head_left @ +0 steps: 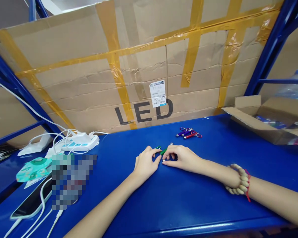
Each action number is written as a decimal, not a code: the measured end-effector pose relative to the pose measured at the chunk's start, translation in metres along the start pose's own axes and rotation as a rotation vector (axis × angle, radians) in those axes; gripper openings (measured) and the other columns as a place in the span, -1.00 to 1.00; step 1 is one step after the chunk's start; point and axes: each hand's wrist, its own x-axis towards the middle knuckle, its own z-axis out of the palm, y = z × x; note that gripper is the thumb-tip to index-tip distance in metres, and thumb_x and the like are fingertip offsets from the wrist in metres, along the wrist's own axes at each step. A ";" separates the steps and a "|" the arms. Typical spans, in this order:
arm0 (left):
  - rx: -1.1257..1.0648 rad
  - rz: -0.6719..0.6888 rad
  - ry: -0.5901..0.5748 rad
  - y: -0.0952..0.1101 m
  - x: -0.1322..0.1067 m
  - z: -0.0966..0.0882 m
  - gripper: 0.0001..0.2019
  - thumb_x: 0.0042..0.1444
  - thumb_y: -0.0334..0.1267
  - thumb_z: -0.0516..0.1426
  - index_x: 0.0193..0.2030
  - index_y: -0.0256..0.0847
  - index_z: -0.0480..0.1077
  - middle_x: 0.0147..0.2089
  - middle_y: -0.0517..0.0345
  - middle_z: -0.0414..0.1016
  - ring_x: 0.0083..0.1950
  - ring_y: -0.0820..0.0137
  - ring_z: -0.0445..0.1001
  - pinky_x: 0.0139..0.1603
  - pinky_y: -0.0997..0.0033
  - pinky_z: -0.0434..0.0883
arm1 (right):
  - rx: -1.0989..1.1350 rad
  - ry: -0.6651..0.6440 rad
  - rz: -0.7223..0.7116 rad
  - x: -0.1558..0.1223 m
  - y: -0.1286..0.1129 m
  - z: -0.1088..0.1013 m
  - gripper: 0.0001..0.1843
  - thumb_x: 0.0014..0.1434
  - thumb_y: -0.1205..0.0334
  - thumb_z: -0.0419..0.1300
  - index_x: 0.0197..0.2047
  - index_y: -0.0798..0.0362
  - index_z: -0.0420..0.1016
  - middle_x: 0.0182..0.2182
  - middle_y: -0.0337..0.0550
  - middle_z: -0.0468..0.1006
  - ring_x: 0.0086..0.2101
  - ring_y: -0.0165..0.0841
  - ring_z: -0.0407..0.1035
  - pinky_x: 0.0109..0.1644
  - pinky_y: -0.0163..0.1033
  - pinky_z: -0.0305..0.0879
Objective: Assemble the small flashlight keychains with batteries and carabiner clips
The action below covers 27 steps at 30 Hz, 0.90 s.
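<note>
Brown corrugated cardboard makes a tall panel [81,89], crossed by amber tape and printed with black LED letters. Blue metal posts [270,49] slant up at both ends of the panel, and a glossy blue tabletop [201,205] spreads out before it. Near the panel's right end sits an open brown cardboard box [257,127], its contents too small to name. At the panel's left end lies a white plastic power strip [90,143] with cables; farther out from the panel rests a black-screened phone with a pale edge [31,203]. Before the panel's middle, the bare left hand [146,161] has its grip pinched on a slim green tube [163,151]. Opposite, the bare right hand [182,157] wears a pale beaded bracelet [243,183] at the wrist; its grip closes thumb and finger on a small silvery piece [163,160], beside the tube. Nearer the panel lie purple and red metallic tubes with clips [189,135], and a tiny silvery disc [171,144] just beyond the right fingers.
</note>
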 end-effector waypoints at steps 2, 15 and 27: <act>-0.001 0.001 0.010 0.002 -0.001 0.000 -0.79 0.08 -0.24 0.06 -0.17 -0.02 0.45 -0.32 0.20 0.38 -0.28 0.41 0.39 -0.43 0.53 0.22 | 0.003 -0.015 0.015 0.000 0.000 0.000 -0.81 0.05 0.11 0.19 -0.33 0.04 0.50 -0.43 -0.21 0.50 -0.41 -0.40 0.34 -0.36 -0.33 0.21; -0.080 0.011 0.082 0.005 -0.005 -0.001 -0.88 0.00 -0.29 0.12 -0.31 -0.10 0.47 -0.31 0.20 0.41 -0.28 0.42 0.40 -0.37 0.51 0.28 | 0.109 0.176 -0.142 -0.001 -0.003 -0.004 -0.76 0.11 0.06 0.16 -0.35 0.07 0.49 -0.38 -0.15 0.50 -0.42 -0.43 0.34 -0.31 -0.33 0.26; -0.328 0.194 0.352 0.001 -0.007 -0.004 -0.93 -0.01 -0.32 0.14 -0.35 -0.21 0.42 -0.33 0.15 0.41 -0.34 0.48 0.35 -0.34 0.52 0.31 | 0.203 0.354 -0.159 -0.007 -0.014 -0.008 -0.74 0.12 0.06 0.16 -0.33 0.07 0.54 -0.44 -0.14 0.55 -0.47 -0.43 0.38 -0.40 -0.33 0.31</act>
